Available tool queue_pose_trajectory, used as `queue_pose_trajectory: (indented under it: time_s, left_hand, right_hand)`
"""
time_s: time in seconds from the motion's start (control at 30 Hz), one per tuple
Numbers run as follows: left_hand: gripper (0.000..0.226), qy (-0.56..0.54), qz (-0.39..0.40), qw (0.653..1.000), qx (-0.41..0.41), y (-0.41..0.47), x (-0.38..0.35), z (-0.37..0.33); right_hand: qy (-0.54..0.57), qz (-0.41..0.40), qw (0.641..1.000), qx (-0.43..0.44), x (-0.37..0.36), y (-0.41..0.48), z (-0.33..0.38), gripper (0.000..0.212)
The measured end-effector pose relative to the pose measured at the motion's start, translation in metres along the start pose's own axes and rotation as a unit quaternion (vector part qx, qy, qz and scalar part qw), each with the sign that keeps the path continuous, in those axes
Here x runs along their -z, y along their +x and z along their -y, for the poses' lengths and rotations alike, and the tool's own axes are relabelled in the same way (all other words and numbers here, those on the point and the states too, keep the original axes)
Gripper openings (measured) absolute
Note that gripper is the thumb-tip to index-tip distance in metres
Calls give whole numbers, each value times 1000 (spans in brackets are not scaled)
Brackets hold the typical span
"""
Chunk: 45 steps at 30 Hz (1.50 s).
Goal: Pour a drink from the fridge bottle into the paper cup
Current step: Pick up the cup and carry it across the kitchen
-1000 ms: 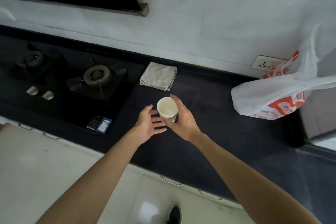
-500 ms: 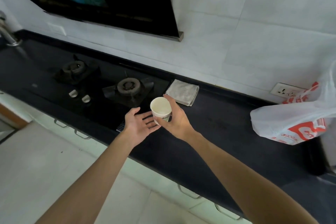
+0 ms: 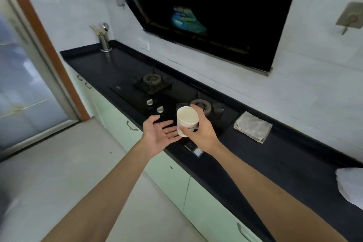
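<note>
White paper cup (image 3: pixel 186 120), empty and upright, in right hand (image 3: pixel 202 133) fingers (image 3: pixel 197 111).

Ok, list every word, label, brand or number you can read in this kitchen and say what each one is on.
No text here can be read.
Blue and green sticker on the range hood: lettering blurred.
Small dark print on the paper cup, by the thumb of the right hand: too small.
White and blue label at the front edge of the hob: too small.
</note>
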<state>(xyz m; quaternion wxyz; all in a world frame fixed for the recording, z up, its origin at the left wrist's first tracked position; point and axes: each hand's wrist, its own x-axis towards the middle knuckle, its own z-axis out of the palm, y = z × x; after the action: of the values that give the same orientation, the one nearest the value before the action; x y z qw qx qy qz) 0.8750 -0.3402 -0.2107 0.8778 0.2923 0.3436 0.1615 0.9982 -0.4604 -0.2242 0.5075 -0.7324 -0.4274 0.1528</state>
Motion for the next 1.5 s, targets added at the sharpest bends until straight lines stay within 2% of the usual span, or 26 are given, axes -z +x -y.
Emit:
queue_pose_trajectory:
  time_s: [0.37, 0.77, 1.13, 1.5]
  left_hand:
    - [57, -35, -63, 992, -108, -46, 89, -85]
    - [58, -92, -121, 974, -169, -67, 181, -155]
    - [57, -120, -170, 957, -204, -17, 245, -256]
    - [61, -108, -186, 949, -229, 52, 284, -371]
  right_hand:
    - [30, 76, 996, 44, -123, 44, 81, 81]
    - [68, 149, 984, 71, -240, 91, 131, 80]
    - [128, 194, 969, 86, -345, 195, 153, 74]
    - [147, 225, 957, 106, -416, 322, 176, 72]
